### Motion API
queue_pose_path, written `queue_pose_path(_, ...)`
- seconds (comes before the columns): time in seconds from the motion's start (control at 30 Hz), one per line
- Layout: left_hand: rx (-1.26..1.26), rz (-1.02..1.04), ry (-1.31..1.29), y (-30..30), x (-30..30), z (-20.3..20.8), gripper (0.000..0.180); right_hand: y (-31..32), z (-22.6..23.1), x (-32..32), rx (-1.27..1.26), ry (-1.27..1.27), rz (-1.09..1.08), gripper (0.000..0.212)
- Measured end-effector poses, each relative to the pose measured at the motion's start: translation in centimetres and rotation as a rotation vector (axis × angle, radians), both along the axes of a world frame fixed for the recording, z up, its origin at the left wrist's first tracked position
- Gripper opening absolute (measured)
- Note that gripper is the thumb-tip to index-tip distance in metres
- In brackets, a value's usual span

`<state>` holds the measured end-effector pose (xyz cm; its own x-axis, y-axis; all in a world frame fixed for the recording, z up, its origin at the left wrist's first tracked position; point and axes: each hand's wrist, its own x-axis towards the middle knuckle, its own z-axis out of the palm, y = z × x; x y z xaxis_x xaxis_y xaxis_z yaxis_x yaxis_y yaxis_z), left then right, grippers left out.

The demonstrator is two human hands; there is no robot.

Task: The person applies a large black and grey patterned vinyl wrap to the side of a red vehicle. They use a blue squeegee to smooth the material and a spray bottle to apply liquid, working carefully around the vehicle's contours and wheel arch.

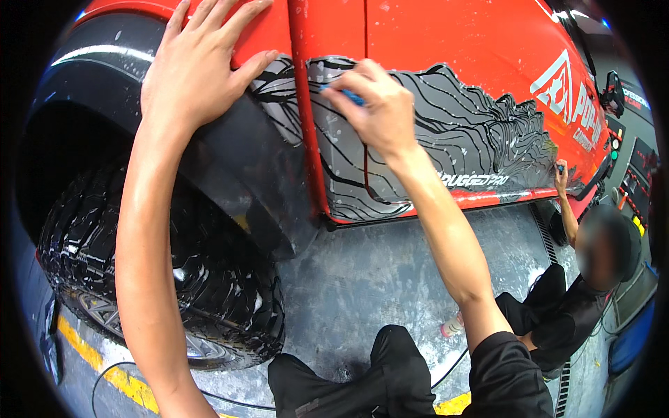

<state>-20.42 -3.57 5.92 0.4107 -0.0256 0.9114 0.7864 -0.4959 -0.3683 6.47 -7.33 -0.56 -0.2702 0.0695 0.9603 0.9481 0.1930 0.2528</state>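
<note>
My left hand (202,66) lies with fingers spread on the red body panel (268,31) of a vehicle, just above the dark wheel arch (104,59). The fingers of my right hand (380,111) are closed round a small blue piece (354,97), mostly hidden by them; its exact kind cannot be made out. That hand is against the grey and black line-patterned decal (446,118) on the lower side of the vehicle, close to an upright panel seam. Wet spots and whitish specks dot the paint and decal.
A large wet tyre (160,279) stands at the left beneath the arch. At the right, another person (582,299) crouches, one hand (562,180) at the decal's far end with a small blue thing. A cable (237,403) and yellow line (125,383) cross the grey floor (348,279).
</note>
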Motion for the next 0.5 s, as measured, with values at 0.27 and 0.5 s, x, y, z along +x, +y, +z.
queue_pose_path(0.27, 0.084, 0.041, 0.020, 1.6, -0.4, 0.5, 0.070, 1.6, 1.0, -1.4, 0.037, -0.274, -0.064, 0.013)
queue_pose_path(0.5, -0.017, 0.040, -0.036, -0.7, 0.5, 0.3, 0.071, -0.5, -0.2, 1.5, 0.072, -0.176, 0.075, 0.015)
